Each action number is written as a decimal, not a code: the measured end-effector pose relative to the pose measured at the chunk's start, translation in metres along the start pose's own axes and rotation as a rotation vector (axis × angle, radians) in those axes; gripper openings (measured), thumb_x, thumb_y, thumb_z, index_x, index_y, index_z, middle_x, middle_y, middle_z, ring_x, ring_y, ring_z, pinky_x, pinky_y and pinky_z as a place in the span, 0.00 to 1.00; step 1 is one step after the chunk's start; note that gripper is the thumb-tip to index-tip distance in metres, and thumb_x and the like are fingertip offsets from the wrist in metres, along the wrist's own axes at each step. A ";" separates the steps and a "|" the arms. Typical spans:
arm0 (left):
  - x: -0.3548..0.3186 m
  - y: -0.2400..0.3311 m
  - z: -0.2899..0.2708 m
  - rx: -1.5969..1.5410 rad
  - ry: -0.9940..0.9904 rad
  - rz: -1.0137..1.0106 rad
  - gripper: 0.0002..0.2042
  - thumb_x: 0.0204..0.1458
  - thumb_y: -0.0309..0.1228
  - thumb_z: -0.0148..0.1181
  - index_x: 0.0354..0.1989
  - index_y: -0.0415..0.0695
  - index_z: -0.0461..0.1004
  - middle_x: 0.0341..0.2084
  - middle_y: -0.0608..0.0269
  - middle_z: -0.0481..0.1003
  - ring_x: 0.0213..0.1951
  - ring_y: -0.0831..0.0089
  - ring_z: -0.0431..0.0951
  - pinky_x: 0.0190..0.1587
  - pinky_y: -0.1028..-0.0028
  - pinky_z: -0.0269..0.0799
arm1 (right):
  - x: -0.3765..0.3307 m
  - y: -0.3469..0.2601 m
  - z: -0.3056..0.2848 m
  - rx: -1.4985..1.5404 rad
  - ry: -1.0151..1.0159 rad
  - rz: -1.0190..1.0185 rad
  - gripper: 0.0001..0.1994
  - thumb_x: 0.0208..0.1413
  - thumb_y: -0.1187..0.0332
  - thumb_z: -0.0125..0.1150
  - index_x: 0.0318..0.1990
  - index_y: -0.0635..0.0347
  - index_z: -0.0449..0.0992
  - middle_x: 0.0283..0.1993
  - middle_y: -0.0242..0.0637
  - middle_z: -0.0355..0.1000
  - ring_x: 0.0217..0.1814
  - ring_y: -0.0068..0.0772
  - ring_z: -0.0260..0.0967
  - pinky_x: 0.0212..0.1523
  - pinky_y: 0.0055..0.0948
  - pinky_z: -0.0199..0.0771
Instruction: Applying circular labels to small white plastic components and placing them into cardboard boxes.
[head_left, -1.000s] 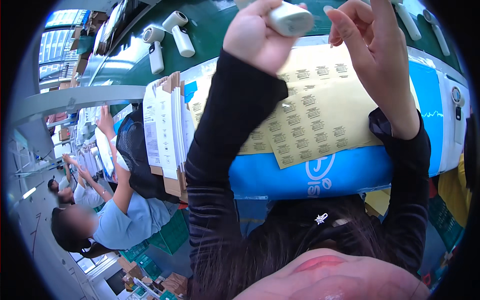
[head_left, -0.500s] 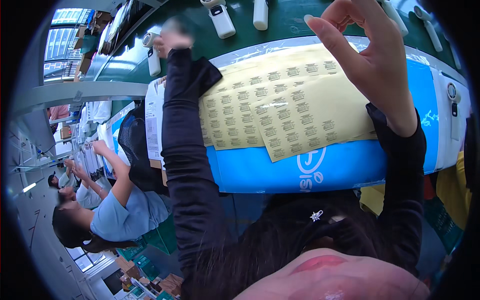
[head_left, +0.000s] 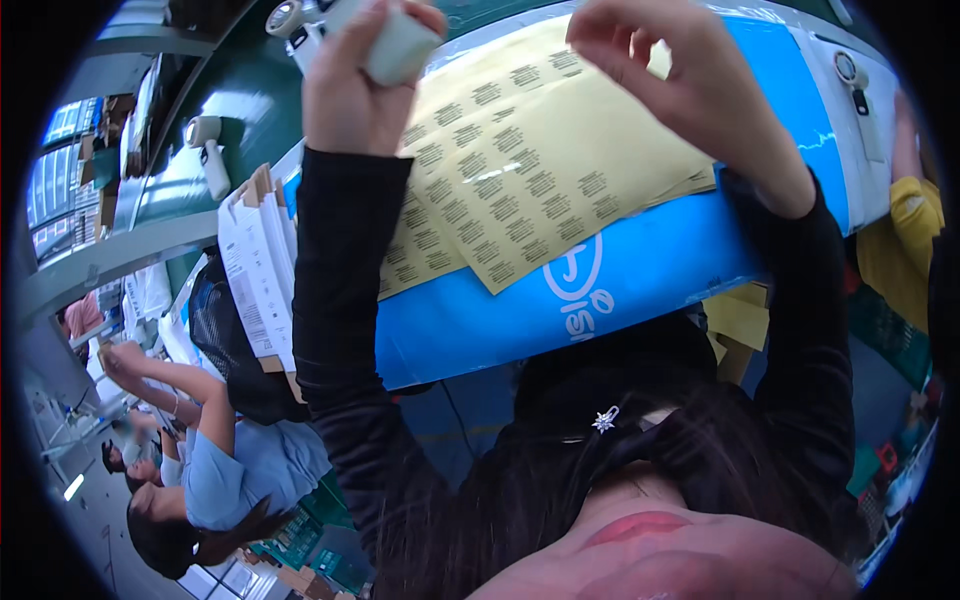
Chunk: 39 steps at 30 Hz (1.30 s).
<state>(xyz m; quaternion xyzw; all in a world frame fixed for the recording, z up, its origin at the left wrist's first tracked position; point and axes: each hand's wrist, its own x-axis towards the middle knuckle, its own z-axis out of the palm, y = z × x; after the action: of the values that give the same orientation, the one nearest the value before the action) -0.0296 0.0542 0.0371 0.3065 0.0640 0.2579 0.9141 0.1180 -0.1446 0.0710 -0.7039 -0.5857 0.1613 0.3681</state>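
My left hand (head_left: 350, 95) is raised over the far left part of the label sheets, fingers wrapped round a white handheld fan (head_left: 402, 48). The upper picture edge crops part of that fan. My right hand (head_left: 690, 90) hovers above the sheets' far right side, its fingers bent in toward the thumb; whatever may be between the fingertips is too small to make out. Below both hands lie overlapping pale yellow label sheets (head_left: 530, 200) printed with rows of small dark labels. They rest on a blue plastic-wrapped package (head_left: 470, 335).
More white handheld fans stand or lie around: one on the green table (head_left: 212, 160) at the left, another (head_left: 858, 100) at the far right. A stack of papers (head_left: 258, 275) sits left of the package. Co-workers are at the left in light blue (head_left: 255, 475) and right in yellow (head_left: 905, 250).
My left hand has come back nearer from the far table and now holds a white fan. My right hand has shifted slightly left and its fingers have curled in. The view has turned.
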 end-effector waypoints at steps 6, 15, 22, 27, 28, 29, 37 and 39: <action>-0.031 -0.092 0.034 0.479 0.088 -0.051 0.16 0.50 0.24 0.53 0.46 0.37 0.57 0.34 0.53 0.67 0.31 0.67 0.73 0.38 0.73 0.71 | -0.055 0.022 0.042 -0.079 -0.016 -0.070 0.04 0.48 0.78 0.58 0.33 0.62 0.74 0.30 0.34 0.68 0.26 0.25 0.63 0.28 0.17 0.66; -0.026 -0.105 0.013 0.584 0.005 -0.092 0.18 0.51 0.27 0.53 0.47 0.39 0.54 0.33 0.53 0.67 0.32 0.66 0.74 0.40 0.73 0.70 | -0.076 0.023 0.072 -0.199 0.171 -0.081 0.04 0.45 0.82 0.59 0.29 0.64 0.74 0.31 0.33 0.66 0.30 0.25 0.63 0.28 0.17 0.67; -0.027 -0.103 0.013 0.612 -0.018 -0.091 0.18 0.52 0.27 0.53 0.48 0.39 0.54 0.33 0.53 0.67 0.32 0.66 0.74 0.40 0.73 0.70 | -0.081 0.024 0.079 -0.209 0.225 -0.111 0.05 0.43 0.81 0.62 0.28 0.64 0.74 0.36 0.34 0.65 0.32 0.25 0.63 0.29 0.18 0.68; -0.029 -0.104 0.012 0.610 -0.003 -0.096 0.19 0.51 0.27 0.53 0.48 0.39 0.53 0.34 0.53 0.67 0.32 0.66 0.74 0.40 0.72 0.70 | -0.095 0.019 0.073 -0.093 0.177 -0.096 0.07 0.42 0.80 0.63 0.29 0.63 0.71 0.40 0.36 0.64 0.35 0.27 0.63 0.33 0.19 0.69; -0.030 -0.103 0.012 0.610 0.002 -0.107 0.19 0.51 0.27 0.53 0.48 0.39 0.53 0.34 0.53 0.67 0.32 0.66 0.74 0.40 0.72 0.70 | -0.097 0.017 0.069 -0.007 0.126 -0.065 0.08 0.41 0.80 0.63 0.30 0.62 0.71 0.41 0.36 0.64 0.35 0.27 0.63 0.35 0.20 0.69; -0.030 -0.102 0.013 0.611 0.004 -0.116 0.19 0.51 0.27 0.53 0.48 0.39 0.53 0.34 0.53 0.67 0.32 0.66 0.74 0.40 0.72 0.70 | -0.098 0.016 0.064 0.077 0.076 -0.035 0.10 0.41 0.80 0.64 0.31 0.62 0.70 0.41 0.36 0.63 0.36 0.28 0.63 0.37 0.21 0.69; -0.015 -0.044 0.053 0.352 0.181 -0.230 0.18 0.51 0.24 0.51 0.48 0.37 0.52 0.37 0.52 0.66 0.38 0.65 0.72 0.44 0.71 0.68 | -0.039 -0.004 0.003 0.382 0.164 -0.173 0.11 0.41 0.77 0.64 0.32 0.60 0.70 0.41 0.35 0.65 0.35 0.26 0.63 0.34 0.19 0.67; -0.008 -0.016 0.068 0.164 0.178 -0.183 0.17 0.52 0.23 0.49 0.47 0.36 0.53 0.37 0.51 0.66 0.39 0.65 0.71 0.46 0.70 0.67 | -0.016 -0.018 -0.014 0.426 0.189 -0.280 0.11 0.42 0.78 0.64 0.34 0.61 0.69 0.39 0.35 0.65 0.35 0.26 0.62 0.36 0.20 0.66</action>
<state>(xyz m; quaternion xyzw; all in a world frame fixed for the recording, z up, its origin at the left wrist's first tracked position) -0.0108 0.0031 0.0820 0.3490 0.1932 0.1933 0.8964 0.1102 -0.1634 0.0896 -0.5345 -0.5932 0.1621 0.5798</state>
